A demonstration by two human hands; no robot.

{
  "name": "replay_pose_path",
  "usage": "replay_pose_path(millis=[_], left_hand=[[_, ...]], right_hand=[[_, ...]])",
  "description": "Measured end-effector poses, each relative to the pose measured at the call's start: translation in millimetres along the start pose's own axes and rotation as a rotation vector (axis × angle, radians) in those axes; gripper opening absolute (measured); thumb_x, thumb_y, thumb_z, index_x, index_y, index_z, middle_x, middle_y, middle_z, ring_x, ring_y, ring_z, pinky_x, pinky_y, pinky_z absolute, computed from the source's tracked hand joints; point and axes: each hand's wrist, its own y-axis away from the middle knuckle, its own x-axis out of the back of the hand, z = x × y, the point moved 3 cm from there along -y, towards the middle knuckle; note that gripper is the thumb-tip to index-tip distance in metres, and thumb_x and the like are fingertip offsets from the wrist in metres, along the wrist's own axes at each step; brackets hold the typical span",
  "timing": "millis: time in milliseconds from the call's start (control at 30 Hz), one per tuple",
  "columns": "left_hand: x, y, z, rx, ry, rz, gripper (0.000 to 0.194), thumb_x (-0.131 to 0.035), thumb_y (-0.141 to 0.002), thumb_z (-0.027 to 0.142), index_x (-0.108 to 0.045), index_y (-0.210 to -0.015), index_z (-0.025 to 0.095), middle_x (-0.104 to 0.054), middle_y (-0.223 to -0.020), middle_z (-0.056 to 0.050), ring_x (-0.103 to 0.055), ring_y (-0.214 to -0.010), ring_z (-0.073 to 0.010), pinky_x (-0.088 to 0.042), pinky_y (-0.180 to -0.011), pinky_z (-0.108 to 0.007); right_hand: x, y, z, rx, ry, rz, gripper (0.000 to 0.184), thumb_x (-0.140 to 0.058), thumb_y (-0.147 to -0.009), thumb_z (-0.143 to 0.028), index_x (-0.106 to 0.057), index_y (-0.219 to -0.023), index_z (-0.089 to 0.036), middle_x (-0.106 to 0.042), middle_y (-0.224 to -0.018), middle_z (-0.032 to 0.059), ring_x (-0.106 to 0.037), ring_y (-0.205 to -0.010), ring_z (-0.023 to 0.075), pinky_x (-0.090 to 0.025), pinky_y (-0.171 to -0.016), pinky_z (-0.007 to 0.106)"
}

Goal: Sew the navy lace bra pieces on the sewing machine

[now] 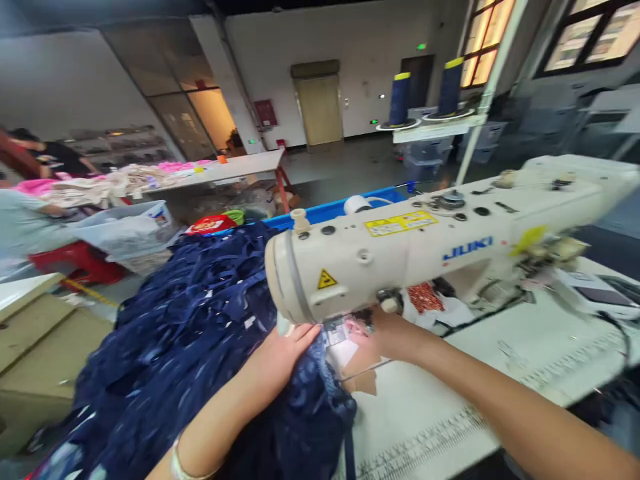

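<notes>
A white JUKI sewing machine (360,260) stands over a pale worktable. My left hand (280,357) is beside its needle end, fingers together on the edge of a navy lace-trimmed garment (320,407) and gripping the cloth there. The garment hangs over the table's front edge. My right hand (383,337) reaches in under the machine arm from the other side, close to the needle area. Its fingers are blurred and partly hidden, so what they touch is unclear. A large heap of navy garments (200,320) lies to the left.
Two navy thread cones (399,100) sit on a stand behind the machine. Printed ruler marks (425,433) run along the table front. A white control box (600,293) is at right. Cardboard boxes (45,353), a clear plastic bin (125,230) and other people are at left.
</notes>
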Motion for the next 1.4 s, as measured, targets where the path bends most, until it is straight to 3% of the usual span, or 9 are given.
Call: replay_pose_path(millis=[200, 367, 500, 633, 767, 900, 1000, 1167, 1400], left_hand=[[-2.5, 6, -21, -0.138, 0.015, -0.086, 0.058, -0.035, -0.085, 0.008, -0.045, -0.135, 0.034, -0.048, -0.139, 0.0, -0.046, -0.126, -0.0233, -0.036, -0.105, -0.045], [-14.1, 10, -37, -0.175, -0.044, -0.02, 0.044, -0.037, -0.09, 0.02, -0.054, -0.129, 0.03, -0.053, -0.134, -0.002, -0.052, -0.12, -0.0227, -0.04, -0.104, -0.039], [-9.9, 12, -4, -0.197, -0.056, 0.151, 0.038, -0.038, -0.093, 0.039, -0.063, -0.119, 0.028, -0.061, -0.125, -0.004, -0.059, -0.112, -0.0241, -0.043, -0.102, -0.036], [9.3, 29, 89, -0.335, -0.069, 0.071, 0.037, -0.043, -0.092, 0.028, -0.055, -0.128, 0.03, -0.061, -0.125, 0.0, -0.06, -0.111, -0.0194, -0.043, -0.102, -0.028], [9.7, 48, 162, -0.469, -0.114, 0.025, 0.041, -0.047, -0.09, 0.017, -0.052, -0.128, 0.03, -0.061, -0.125, 0.0, -0.058, -0.114, -0.0153, -0.04, -0.105, -0.027], [-8.4, 58, 164, -0.435, -0.183, 0.081, 0.045, -0.043, -0.083, 0.006, -0.056, -0.121, 0.025, -0.063, -0.121, -0.002, -0.059, -0.111, -0.0171, -0.044, -0.102, -0.033], [-20.1, 63, 144, -0.411, -0.183, 0.156, 0.05, -0.041, -0.076, 0.003, -0.06, -0.117, 0.025, -0.065, -0.118, -0.003, -0.061, -0.108, -0.0187, -0.046, -0.099, -0.035], [-19.0, 69, 125, -0.338, -0.049, 0.261, 0.034, -0.046, -0.088, 0.02, -0.063, -0.116, 0.031, -0.059, -0.127, -0.002, -0.061, -0.11, -0.0178, -0.048, -0.094, -0.026], [20.6, 62, 211, -0.182, 0.659, 0.194, 0.054, -0.053, -0.089, 0.046, -0.041, -0.137, 0.026, -0.043, -0.142, -0.009, -0.043, -0.128, -0.029, -0.04, -0.103, -0.047]], right_hand=[[56, 94, -26, 0.064, -0.165, -0.302, 0.016, -0.057, -0.088, -0.022, -0.063, -0.103, -0.02, -0.064, -0.099, 0.0014, -0.059, -0.09, 0.0159, -0.043, -0.079, 0.023], [63, 212, 7, -0.21, -0.591, -0.437, 0.023, -0.05, -0.092, -0.03, -0.069, -0.092, -0.018, -0.066, -0.082, -0.001, -0.06, -0.075, 0.0114, -0.042, -0.066, 0.017], [16, 276, 41, -0.489, -0.484, -0.3, 0.019, -0.054, -0.084, -0.023, -0.07, -0.09, -0.016, -0.067, -0.079, 0.0003, -0.062, -0.07, 0.0148, -0.044, -0.061, 0.02], [-55, 278, 47, -0.545, -0.306, -0.163, 0.076, -0.075, -0.068, -0.025, -0.045, -0.136, -0.012, -0.044, -0.136, 0.0182, -0.041, -0.126, 0.0279, -0.034, -0.105, 0.037], [-123, 253, 27, -0.398, -0.243, -0.624, 0.121, -0.085, -0.052, -0.027, -0.012, -0.148, -0.016, 0.0, -0.15, 0.0192, 0.003, -0.136, 0.0379, -0.013, -0.108, 0.058], [-138, 246, 13, -0.483, -0.108, -0.536, 0.097, -0.076, -0.053, -0.004, -0.036, -0.141, -0.013, -0.021, -0.146, 0.0269, -0.022, -0.13, 0.0485, -0.031, -0.099, 0.062], [-117, 253, 8, -0.472, -0.152, -0.372, 0.068, -0.06, -0.061, 0.003, -0.05, -0.127, -0.011, -0.043, -0.128, 0.0258, -0.054, -0.107, 0.0375, -0.046, -0.088, 0.047], [-14, 271, -1, -0.313, -0.35, -0.088, 0.046, -0.047, -0.073, -0.003, -0.06, -0.11, -0.026, -0.057, -0.108, 0.001, -0.054, -0.104, 0.0147, -0.041, -0.092, 0.024], [93, 280, -77, -0.236, -1.1, 0.326, 0.022, -0.068, -0.079, -0.022, -0.066, -0.101, -0.023, -0.046, -0.134, 0.0047, -0.052, -0.112, 0.0206, -0.038, -0.097, 0.031]])
